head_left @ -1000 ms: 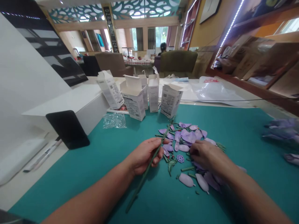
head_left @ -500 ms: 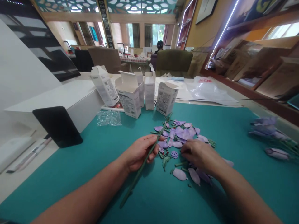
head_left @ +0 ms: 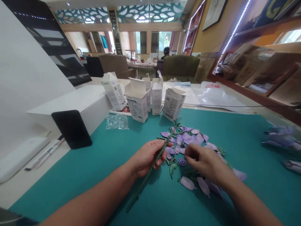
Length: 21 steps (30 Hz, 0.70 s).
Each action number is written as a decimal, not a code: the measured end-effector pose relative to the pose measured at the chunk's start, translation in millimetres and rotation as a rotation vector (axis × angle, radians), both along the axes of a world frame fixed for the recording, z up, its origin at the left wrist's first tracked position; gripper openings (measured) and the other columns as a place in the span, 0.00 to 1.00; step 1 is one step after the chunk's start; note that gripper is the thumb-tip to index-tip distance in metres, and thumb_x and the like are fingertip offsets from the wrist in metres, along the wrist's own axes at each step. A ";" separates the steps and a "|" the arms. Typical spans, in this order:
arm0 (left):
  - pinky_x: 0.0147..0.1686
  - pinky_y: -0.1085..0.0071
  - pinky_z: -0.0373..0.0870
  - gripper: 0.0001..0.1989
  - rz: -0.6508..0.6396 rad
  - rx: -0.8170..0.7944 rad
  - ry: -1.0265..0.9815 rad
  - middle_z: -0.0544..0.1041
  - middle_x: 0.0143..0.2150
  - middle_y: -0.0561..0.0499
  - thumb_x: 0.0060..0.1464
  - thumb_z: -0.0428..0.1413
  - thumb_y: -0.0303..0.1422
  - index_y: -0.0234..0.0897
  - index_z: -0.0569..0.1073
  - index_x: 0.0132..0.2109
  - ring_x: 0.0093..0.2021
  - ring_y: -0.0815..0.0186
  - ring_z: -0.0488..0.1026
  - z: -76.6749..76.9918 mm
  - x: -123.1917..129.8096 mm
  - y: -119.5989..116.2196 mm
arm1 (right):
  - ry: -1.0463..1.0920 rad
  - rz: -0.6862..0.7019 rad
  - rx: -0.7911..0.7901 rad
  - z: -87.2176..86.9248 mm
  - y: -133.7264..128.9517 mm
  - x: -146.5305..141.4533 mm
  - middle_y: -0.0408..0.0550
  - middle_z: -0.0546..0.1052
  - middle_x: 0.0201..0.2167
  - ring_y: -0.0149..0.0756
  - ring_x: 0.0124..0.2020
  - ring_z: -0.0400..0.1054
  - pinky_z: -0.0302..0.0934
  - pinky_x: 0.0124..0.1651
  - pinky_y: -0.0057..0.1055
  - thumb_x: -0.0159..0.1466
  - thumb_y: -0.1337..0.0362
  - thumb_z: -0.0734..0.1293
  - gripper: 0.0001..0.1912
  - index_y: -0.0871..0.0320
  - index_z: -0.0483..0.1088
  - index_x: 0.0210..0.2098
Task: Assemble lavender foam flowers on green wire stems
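Note:
In the head view my left hand (head_left: pixel 151 157) is closed around a long green plastic flower stem (head_left: pixel 150 171), which slants from lower left up toward the pile. Past the fingers, the stem's top end carries small leaf-like parts. My right hand (head_left: pixel 207 161) hovers over the right side of a heap of lilac petals (head_left: pixel 190 138), fingers curled and thumb drawn in. Whatever those fingertips hold, if anything, is hidden. Just left of them lies a round purple openwork disc (head_left: pixel 182 161). A green leaf piece (head_left: pixel 173 169) and loose pale petals (head_left: pixel 187 183) lie nearer to me.
White open boxes (head_left: pixel 137 105) stand behind the green mat (head_left: pixel 113 169), with crumpled clear plastic (head_left: pixel 117 121) before them. A black phone-like slab (head_left: pixel 71 129) leans at left. Purple flowers (head_left: pixel 281 136) lie at far right. A person sits in the background.
The whole view has shifted, so things sit slightly lower and farther right. My right hand has its fingers curled, with the thumb showing more. The left hand keeps its hold on the stem.

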<state>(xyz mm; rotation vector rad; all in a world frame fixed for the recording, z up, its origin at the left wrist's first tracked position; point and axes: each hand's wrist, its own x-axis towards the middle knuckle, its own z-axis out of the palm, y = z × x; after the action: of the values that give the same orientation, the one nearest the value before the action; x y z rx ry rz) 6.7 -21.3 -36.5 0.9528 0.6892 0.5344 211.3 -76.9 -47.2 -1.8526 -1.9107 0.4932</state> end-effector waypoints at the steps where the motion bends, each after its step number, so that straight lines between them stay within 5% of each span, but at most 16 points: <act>1: 0.13 0.81 0.50 0.14 -0.001 0.012 -0.004 0.67 0.22 0.57 0.58 0.50 0.39 0.33 0.72 0.44 0.14 0.78 0.56 1.4 -0.2 -0.6 | 0.139 0.003 0.010 2.9 -0.9 -3.0 0.40 0.69 0.19 0.30 0.21 0.61 0.52 0.24 0.27 0.54 0.65 0.62 0.03 0.55 0.66 0.24; 8: 0.13 0.80 0.49 0.14 0.065 0.133 -0.025 0.68 0.20 0.57 0.55 0.52 0.40 0.32 0.71 0.39 0.13 0.77 0.56 16.9 -0.1 -10.1 | 0.769 -0.044 0.125 26.9 -4.8 -30.0 0.45 0.74 0.23 0.34 0.26 0.66 0.61 0.27 0.30 0.50 0.53 0.70 0.14 0.57 0.74 0.30; 15: 0.16 0.80 0.50 0.10 0.098 0.258 -0.053 0.68 0.20 0.56 0.55 0.51 0.38 0.34 0.68 0.33 0.16 0.77 0.59 40.4 4.1 -22.1 | 0.874 -0.087 0.295 47.2 -7.4 -43.0 0.43 0.73 0.21 0.32 0.24 0.66 0.62 0.27 0.29 0.52 0.55 0.72 0.12 0.57 0.74 0.28; 21: 0.17 0.79 0.52 0.10 0.151 0.378 -0.080 0.67 0.21 0.57 0.55 0.51 0.39 0.35 0.65 0.37 0.17 0.76 0.59 42.7 14.3 -27.3 | 0.912 -0.163 0.437 50.8 -10.4 -53.9 0.42 0.73 0.21 0.32 0.25 0.64 0.60 0.29 0.28 0.51 0.57 0.72 0.09 0.57 0.73 0.25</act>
<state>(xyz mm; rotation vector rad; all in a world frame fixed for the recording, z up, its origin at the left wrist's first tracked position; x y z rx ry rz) 21.0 -48.7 6.2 1.2302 0.6014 0.8522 157.4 -87.3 3.6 -1.1704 -1.1203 0.6510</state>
